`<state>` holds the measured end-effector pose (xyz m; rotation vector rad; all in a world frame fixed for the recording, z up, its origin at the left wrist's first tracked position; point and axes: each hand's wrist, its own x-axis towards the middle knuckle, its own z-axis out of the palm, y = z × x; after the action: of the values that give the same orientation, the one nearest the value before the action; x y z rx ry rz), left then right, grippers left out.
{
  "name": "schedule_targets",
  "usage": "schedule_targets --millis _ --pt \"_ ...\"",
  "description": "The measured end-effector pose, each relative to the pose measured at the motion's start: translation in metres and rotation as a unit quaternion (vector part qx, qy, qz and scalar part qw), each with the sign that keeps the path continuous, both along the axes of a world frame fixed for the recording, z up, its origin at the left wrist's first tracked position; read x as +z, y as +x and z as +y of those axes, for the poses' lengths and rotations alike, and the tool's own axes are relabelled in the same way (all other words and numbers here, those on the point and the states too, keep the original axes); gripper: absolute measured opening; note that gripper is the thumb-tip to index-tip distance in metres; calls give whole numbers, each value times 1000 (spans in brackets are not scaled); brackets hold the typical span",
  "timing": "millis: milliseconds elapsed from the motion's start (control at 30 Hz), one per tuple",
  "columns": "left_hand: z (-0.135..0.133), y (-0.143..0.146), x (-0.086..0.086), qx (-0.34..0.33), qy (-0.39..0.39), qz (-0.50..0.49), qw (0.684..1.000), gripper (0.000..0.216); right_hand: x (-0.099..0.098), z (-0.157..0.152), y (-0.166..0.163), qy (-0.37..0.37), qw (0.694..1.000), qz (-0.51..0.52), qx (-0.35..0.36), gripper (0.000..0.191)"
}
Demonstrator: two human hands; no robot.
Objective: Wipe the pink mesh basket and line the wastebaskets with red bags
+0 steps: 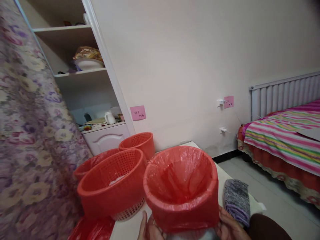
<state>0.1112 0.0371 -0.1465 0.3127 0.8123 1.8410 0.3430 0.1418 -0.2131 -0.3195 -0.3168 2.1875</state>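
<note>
A round red plastic basket [185, 213] stands at the near edge of the white table, a thin red plastic bag [180, 176] lining its inside and folded over its rim. My left hand [151, 228] grips its lower left side, thumb pointing up. On the lower right side my right hand [230, 225] holds it too, with its fingertips partly hidden behind the bag. Just left of it sits an unlined red basket [112, 203] with perforated walls and something pale inside. Behind are another red basket [147, 143] and a partly covered one [83, 171].
Red plastic bags [96, 230] lie at the lower left. A folded grey towel [236, 200] rests on the table [130, 230] at right. A flowered curtain [30, 133] hangs left, beside a cabinet [107, 136] with shelves. A bed [280, 146] stands right, beyond the floor.
</note>
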Motion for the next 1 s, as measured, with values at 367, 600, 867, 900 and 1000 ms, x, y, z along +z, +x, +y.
schedule_targets --millis 367,600,867,900,1000 --pt "-1 0 -20 13 -42 -11 999 72 -13 5 4 -35 998 -16 -40 40" --pt "-9 -1 -31 3 -26 -69 997 23 -3 -7 5 -26 999 30 -11 27" --pt "-15 22 -56 -34 -43 -76 996 31 -4 -39 -14 12 998 -49 31 38" --pt "-15 21 -60 -30 -41 -73 996 34 -10 -38 -14 -3 999 -51 18 37" --pt "-17 11 -67 -25 -32 -70 997 37 -29 -29 -10 -36 998 -45 -14 32"
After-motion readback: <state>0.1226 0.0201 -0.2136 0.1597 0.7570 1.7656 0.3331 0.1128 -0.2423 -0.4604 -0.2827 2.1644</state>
